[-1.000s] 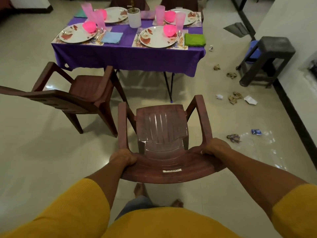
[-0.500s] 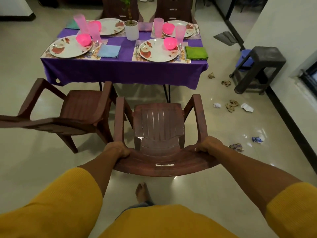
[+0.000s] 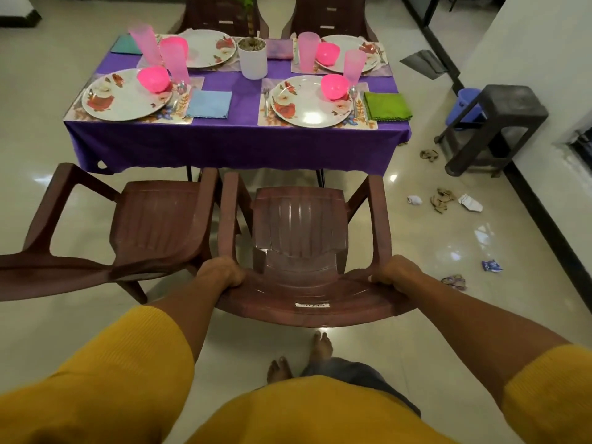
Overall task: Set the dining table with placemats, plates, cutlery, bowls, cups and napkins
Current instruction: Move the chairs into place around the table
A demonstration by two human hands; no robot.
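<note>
Head view: left hand (image 3: 221, 272) and right hand (image 3: 395, 272) both grip the top edge of the brown chair's (image 3: 299, 238) backrest, fingers curled over the rim, one hand at each end. The chair faces the table (image 3: 237, 139), its front edge close to the purple tablecloth's hanging edge. Second brown chair (image 3: 153, 225) sits just beside it on the left, armrests nearly touching.

Table is laid with four settings. Near right: floral plate (image 3: 307, 104) on a placemat (image 3: 368, 123), pink bowl (image 3: 334, 86) on the plate, fork (image 3: 266, 99) left of the plate, spoon (image 3: 353, 97) right of it, green napkin (image 3: 387, 106) at the far right. Near left: plate (image 3: 125, 97) with a pink bowl (image 3: 153, 79), blue napkin (image 3: 209, 104) beside it. Pink cups (image 3: 354, 65) stand by each setting. White plant pot (image 3: 253, 57) at table centre.

Dark stool (image 3: 495, 129) by the right wall, scraps of litter (image 3: 443, 200) on the floor near it. Two more chairs at the table's far side.
</note>
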